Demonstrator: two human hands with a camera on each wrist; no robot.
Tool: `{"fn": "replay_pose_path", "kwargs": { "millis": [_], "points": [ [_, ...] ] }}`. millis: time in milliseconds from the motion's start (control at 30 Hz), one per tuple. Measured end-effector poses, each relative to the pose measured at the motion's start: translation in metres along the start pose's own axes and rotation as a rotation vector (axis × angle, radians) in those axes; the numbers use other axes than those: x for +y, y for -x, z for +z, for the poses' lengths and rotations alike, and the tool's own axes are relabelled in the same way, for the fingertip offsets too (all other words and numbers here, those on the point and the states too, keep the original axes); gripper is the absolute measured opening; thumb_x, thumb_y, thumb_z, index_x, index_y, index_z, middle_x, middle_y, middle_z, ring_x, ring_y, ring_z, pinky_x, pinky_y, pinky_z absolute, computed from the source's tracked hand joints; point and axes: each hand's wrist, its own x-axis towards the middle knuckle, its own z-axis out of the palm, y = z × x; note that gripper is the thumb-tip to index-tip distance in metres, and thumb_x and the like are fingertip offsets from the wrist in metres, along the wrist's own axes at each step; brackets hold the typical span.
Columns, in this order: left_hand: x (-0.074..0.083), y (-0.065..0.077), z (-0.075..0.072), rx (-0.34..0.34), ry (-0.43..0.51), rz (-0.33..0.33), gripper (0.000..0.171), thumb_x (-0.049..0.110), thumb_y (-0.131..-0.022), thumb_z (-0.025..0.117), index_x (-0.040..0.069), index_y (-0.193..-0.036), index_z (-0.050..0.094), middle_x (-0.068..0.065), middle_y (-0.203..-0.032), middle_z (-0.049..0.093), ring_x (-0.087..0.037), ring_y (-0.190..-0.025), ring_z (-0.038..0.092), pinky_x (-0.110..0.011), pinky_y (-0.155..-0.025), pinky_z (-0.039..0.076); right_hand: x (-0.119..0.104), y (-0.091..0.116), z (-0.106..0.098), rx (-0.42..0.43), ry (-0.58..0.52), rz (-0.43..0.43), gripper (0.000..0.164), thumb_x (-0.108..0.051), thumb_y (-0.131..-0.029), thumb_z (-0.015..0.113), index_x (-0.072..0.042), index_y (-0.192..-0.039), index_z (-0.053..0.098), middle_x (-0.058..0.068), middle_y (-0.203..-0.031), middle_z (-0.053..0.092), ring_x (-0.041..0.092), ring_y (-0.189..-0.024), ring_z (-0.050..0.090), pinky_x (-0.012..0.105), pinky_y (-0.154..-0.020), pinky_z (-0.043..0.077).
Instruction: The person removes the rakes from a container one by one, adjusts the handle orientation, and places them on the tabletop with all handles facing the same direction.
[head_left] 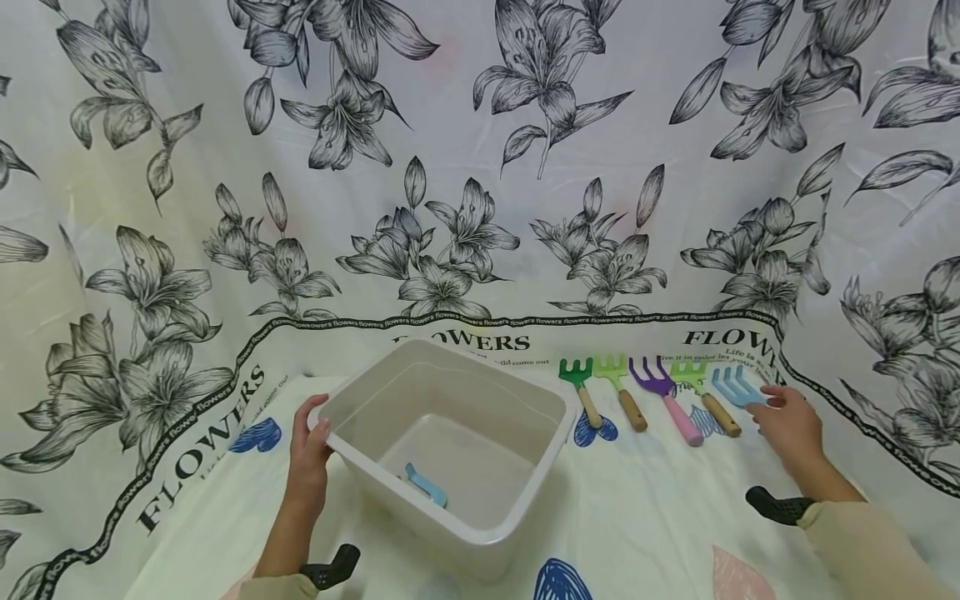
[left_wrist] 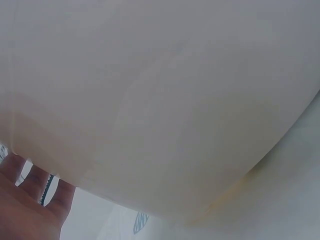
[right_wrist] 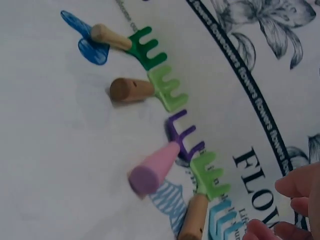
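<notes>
My left hand [head_left: 309, 454] grips the left rim of a large beige plastic bin [head_left: 442, 521], which tilts toward me. A light blue handle-like piece [head_left: 426, 485] lies inside it; its full shape is unclear. In the left wrist view the bin's outer wall [left_wrist: 150, 100] fills most of the picture, with the left fingers at its edge. At the far right, my right hand [head_left: 789, 427] pinches a light blue hand fork [head_left: 735, 387] near its neck. The fork's tines point away from me, and the hand hides its handle.
In a row left of the right hand lie a dark green fork [head_left: 576, 375], a light green fork [head_left: 613, 371], a purple fork with pink handle [head_left: 684, 421] and another light green fork [head_left: 720, 414]. A flowered curtain [head_left: 442, 208] hangs behind the white cloth.
</notes>
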Motion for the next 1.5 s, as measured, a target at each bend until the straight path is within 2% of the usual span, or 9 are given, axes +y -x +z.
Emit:
{"fn": "replay_pose_path", "kwargs": {
  "millis": [133,300,433,700,933,1067,1200,1367,1500],
  "points": [
    [-0.001,0.000,0.000,0.000,0.001,0.005,0.048,0.032,-0.103,0.036,0.017,-0.148,0.026,-0.002,-0.141,0.037,-0.021,-0.124,0.041,-0.062,-0.109,0.020,-0.020,0.007,0.008,-0.087,-0.034,-0.060,0.058,-0.020,-0.096,0.056,0.006,-0.144,0.034,0.034,-0.140,0.035,0.044,-0.109,0.056,0.042,-0.074,0.054],
    [0.000,-0.001,-0.001,-0.001,0.007,0.004,0.048,0.032,-0.103,0.036,0.017,-0.148,0.026,-0.002,-0.141,0.037,-0.021,-0.124,0.041,-0.062,-0.109,0.020,-0.045,0.015,0.013,-0.190,-0.054,-0.135,0.062,-0.028,-0.097,0.056,0.004,-0.145,0.032,0.034,-0.142,0.032,0.045,-0.107,0.055,0.042,-0.075,0.054],
    [0.001,-0.001,-0.001,-0.005,0.009,0.009,0.047,0.033,-0.103,0.037,0.019,-0.147,0.026,-0.003,-0.143,0.035,-0.021,-0.127,0.039,-0.062,-0.110,0.019,-0.064,0.021,0.017,-0.234,-0.068,-0.209,0.065,-0.033,-0.097,0.057,0.002,-0.145,0.033,0.032,-0.142,0.033,0.044,-0.106,0.056,0.045,-0.079,0.053],
    [0.000,-0.001,-0.002,-0.003,0.010,0.013,0.048,0.032,-0.103,0.036,0.017,-0.147,0.026,-0.002,-0.142,0.036,-0.021,-0.126,0.040,-0.062,-0.109,0.019,-0.099,0.036,0.025,-0.322,-0.129,-0.358,0.062,-0.028,-0.098,0.058,0.001,-0.146,0.032,0.031,-0.143,0.034,0.045,-0.112,0.052,0.044,-0.082,0.054],
    [-0.002,-0.001,-0.003,0.003,0.009,0.009,0.048,0.032,-0.103,0.036,0.016,-0.147,0.026,-0.002,-0.141,0.037,-0.021,-0.125,0.041,-0.062,-0.109,0.020,-0.130,0.048,0.030,-0.402,-0.117,-0.459,0.067,-0.030,-0.095,0.063,-0.005,-0.149,0.031,0.027,-0.147,0.032,0.044,-0.119,0.050,0.055,-0.088,0.048],
    [-0.001,-0.001,-0.003,0.002,0.010,0.006,0.049,0.032,-0.103,0.036,0.016,-0.148,0.026,-0.002,-0.142,0.037,-0.020,-0.125,0.040,-0.062,-0.109,0.020,-0.147,0.056,0.035,-0.512,-0.098,-0.584,0.076,-0.024,-0.093,0.066,-0.008,-0.153,0.022,0.028,-0.151,0.021,0.048,-0.123,0.045,0.057,-0.087,0.048],
    [-0.001,-0.002,-0.002,0.002,0.013,0.000,0.047,0.033,-0.103,0.036,0.018,-0.147,0.027,-0.002,-0.141,0.037,-0.020,-0.124,0.040,-0.061,-0.109,0.021,-0.161,0.064,0.040,-0.598,-0.082,-0.695,0.085,-0.022,-0.091,0.070,-0.011,-0.155,0.015,0.027,-0.154,0.015,0.049,-0.128,0.041,0.059,-0.092,0.044],
    [-0.001,-0.002,-0.001,0.003,0.011,-0.007,0.049,0.034,-0.102,0.037,0.017,-0.147,0.026,-0.002,-0.142,0.037,-0.020,-0.126,0.039,-0.061,-0.109,0.020,-0.178,0.073,0.047,-0.633,-0.076,-0.777,0.085,-0.021,-0.090,0.071,-0.016,-0.155,0.017,0.019,-0.158,0.014,0.045,-0.131,0.039,0.063,-0.100,0.035],
    [-0.001,-0.002,0.000,0.005,0.012,-0.009,0.051,0.034,-0.102,0.037,0.015,-0.147,0.025,-0.002,-0.142,0.036,-0.021,-0.126,0.039,-0.061,-0.109,0.020,-0.189,0.079,0.054,-0.654,-0.082,-0.846,0.083,-0.021,-0.089,0.071,-0.017,-0.154,0.020,0.014,-0.159,0.014,0.042,-0.133,0.038,0.063,-0.102,0.031]
  ]
}}
